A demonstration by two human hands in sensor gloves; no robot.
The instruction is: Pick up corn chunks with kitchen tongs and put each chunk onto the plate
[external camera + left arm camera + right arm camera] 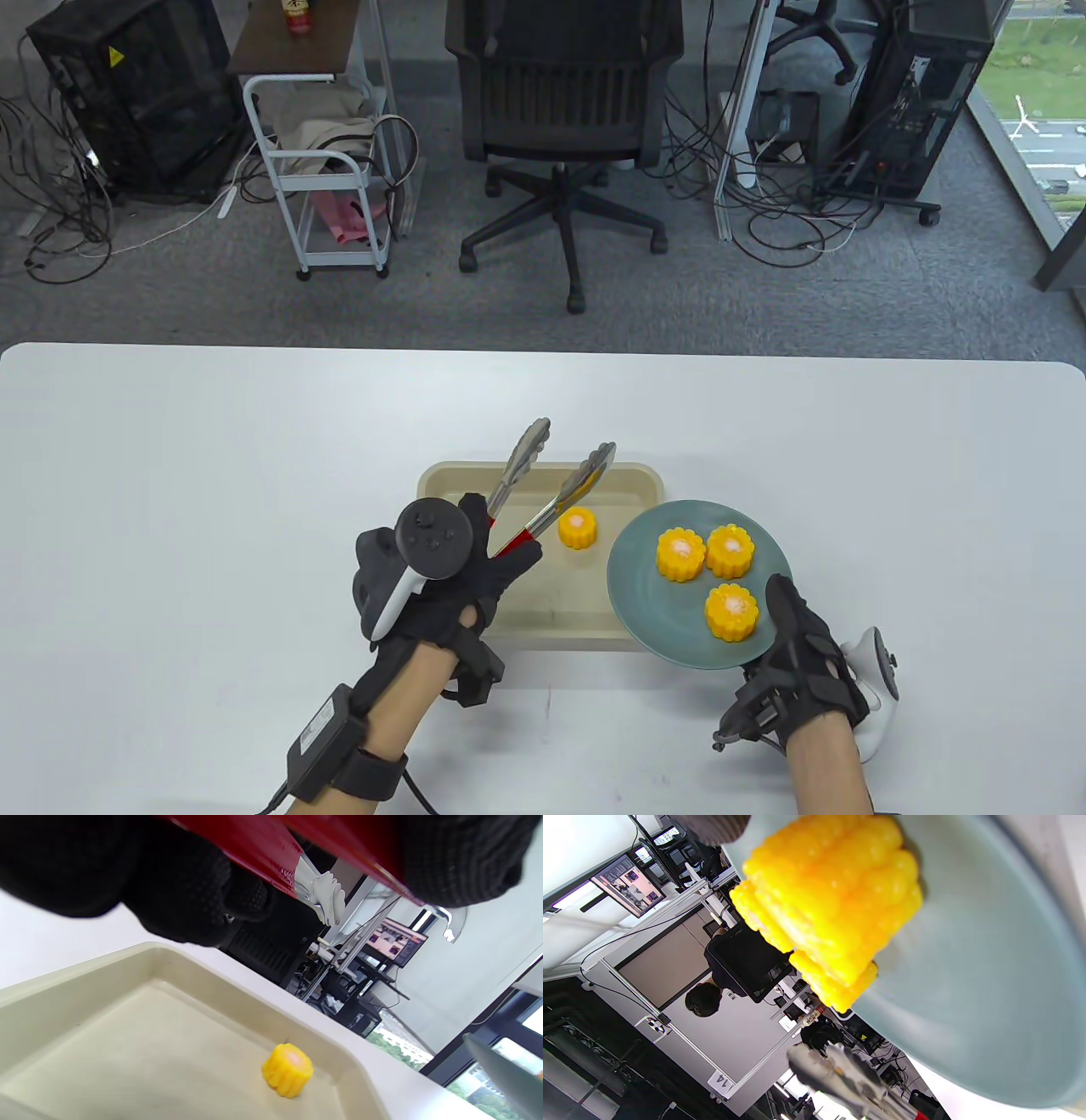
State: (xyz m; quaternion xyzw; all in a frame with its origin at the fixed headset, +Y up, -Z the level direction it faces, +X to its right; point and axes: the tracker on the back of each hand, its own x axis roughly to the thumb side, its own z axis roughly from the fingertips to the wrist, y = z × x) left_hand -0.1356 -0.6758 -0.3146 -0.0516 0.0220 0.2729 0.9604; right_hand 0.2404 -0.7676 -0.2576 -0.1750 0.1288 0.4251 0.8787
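Observation:
My left hand (pixel 462 577) grips the red handles of the metal kitchen tongs (pixel 543 480), whose jaws stand apart above the far part of the beige tray (pixel 458 484). One yellow corn chunk (pixel 578 527) lies in the tray just right of the tongs and shows again (pixel 288 1069) in the left wrist view under the tong tips (pixel 328 897). Three corn chunks (pixel 681 553) (pixel 730 551) (pixel 731 611) sit on the grey-green plate (pixel 640 586). My right hand (pixel 797 637) holds that plate by its near right rim; the nearest chunk (pixel 827 899) fills the right wrist view.
The tray and plate sit at the near middle of a white table (pixel 170 475). The plate overlaps the tray's right edge. Beyond the table's far edge stand an office chair (pixel 564 110), a small cart (pixel 327 170) and computer cases with cables.

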